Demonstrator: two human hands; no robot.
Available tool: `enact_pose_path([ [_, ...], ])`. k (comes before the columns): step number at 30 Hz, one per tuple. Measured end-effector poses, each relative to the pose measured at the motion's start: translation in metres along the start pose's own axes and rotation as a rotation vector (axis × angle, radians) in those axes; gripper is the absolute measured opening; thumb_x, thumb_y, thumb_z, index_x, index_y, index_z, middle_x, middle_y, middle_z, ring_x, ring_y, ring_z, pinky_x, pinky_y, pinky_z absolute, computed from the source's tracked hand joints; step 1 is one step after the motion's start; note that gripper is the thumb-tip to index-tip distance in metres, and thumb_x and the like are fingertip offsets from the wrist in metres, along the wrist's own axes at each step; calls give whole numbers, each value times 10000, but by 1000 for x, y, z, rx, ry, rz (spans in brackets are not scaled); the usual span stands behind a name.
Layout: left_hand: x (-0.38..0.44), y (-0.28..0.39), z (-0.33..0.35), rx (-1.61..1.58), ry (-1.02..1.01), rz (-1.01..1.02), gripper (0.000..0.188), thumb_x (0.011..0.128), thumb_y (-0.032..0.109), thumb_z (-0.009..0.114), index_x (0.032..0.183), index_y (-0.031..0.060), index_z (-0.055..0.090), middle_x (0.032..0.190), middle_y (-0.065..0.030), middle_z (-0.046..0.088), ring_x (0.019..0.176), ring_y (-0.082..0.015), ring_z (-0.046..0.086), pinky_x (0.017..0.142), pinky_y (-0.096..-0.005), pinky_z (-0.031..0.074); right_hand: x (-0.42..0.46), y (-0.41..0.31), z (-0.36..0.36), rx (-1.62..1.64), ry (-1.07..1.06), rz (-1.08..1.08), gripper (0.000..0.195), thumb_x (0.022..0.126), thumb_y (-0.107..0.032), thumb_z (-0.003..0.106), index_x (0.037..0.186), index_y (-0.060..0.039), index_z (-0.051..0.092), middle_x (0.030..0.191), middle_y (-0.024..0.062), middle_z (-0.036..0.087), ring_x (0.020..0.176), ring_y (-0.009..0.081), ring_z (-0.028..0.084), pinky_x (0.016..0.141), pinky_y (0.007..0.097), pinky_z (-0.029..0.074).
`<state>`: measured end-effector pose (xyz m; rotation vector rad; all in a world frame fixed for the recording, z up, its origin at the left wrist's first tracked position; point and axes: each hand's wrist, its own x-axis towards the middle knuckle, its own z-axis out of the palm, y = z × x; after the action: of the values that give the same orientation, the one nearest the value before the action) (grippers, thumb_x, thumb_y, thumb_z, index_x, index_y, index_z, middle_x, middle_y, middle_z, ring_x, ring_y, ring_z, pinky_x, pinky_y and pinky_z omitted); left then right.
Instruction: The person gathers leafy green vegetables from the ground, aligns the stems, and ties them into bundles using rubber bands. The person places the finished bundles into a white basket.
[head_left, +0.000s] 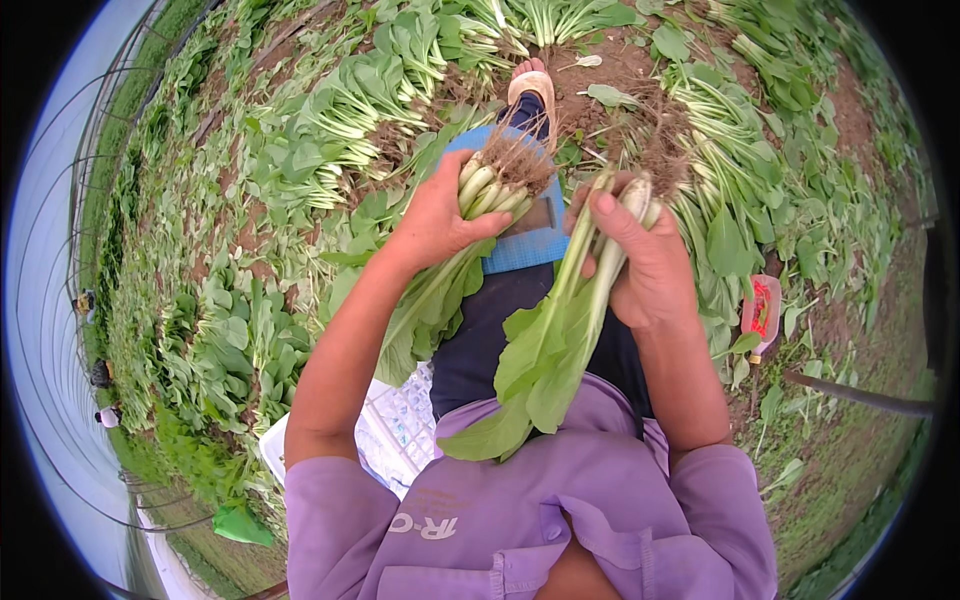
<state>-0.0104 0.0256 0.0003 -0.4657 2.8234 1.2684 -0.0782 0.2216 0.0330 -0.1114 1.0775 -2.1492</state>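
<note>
My left hand (442, 217) is closed around a bunch of leafy greens (487, 187) with pale stalks. Its brown roots point away from me, and the leaves hang down past my wrist. In my right hand (645, 247) are a few more stalks of greens (555, 360), roots up, leaves drooping over my lap. My right thumb presses across the stalks near the root end. The two bunches are apart. Beneath the left bunch, a blue mesh-patterned pad (525, 255) covers part of my leg.
Rows of pulled greens lie on the soil at the left (330, 127) and right (727, 165). A red-and-white container (761, 307) holds small red items. A white plastic crate (397, 427) is beside my left hip. Greenhouse hoops (82, 157) and distant people (109, 416) show at far left.
</note>
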Motion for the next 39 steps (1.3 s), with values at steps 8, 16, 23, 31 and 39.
enact_pose_path([
  [8,-3,-14,0,-124,15,51,795,635,318,717,1214,-27,294,1078,-207,520,975,-293,545,854,-349,413,14,61,5,153,-57,216,187,795,-49,522,974,2,505,865,102,600,773,187,607,556,268,510],
  [16,-4,-8,-1,-72,-3,7,800,649,355,700,1236,-13,302,1116,-189,501,1027,-265,507,887,-342,382,13,76,-13,-13,52,184,229,758,-121,659,919,-20,531,776,42,585,584,122,539,446,227,422],
  [23,-6,-8,-2,-96,23,38,783,663,351,679,1225,-26,287,1090,-216,512,1011,-299,524,879,-360,393,21,84,-9,92,77,142,242,760,-123,660,906,-5,509,731,67,569,537,133,549,424,244,436],
  [31,-9,-11,-4,-98,32,46,722,712,299,635,1256,-8,274,1138,-199,477,1063,-276,473,917,-349,348,19,83,-4,-1,89,108,180,755,-76,651,846,16,526,676,78,573,529,137,568,424,237,454],
  [39,-7,-9,-2,20,31,133,853,625,355,728,1239,-14,265,1080,-225,516,1008,-322,526,872,-364,402,35,98,-1,-54,130,-21,173,753,-69,654,818,-8,506,658,52,568,477,120,538,402,224,420],
])
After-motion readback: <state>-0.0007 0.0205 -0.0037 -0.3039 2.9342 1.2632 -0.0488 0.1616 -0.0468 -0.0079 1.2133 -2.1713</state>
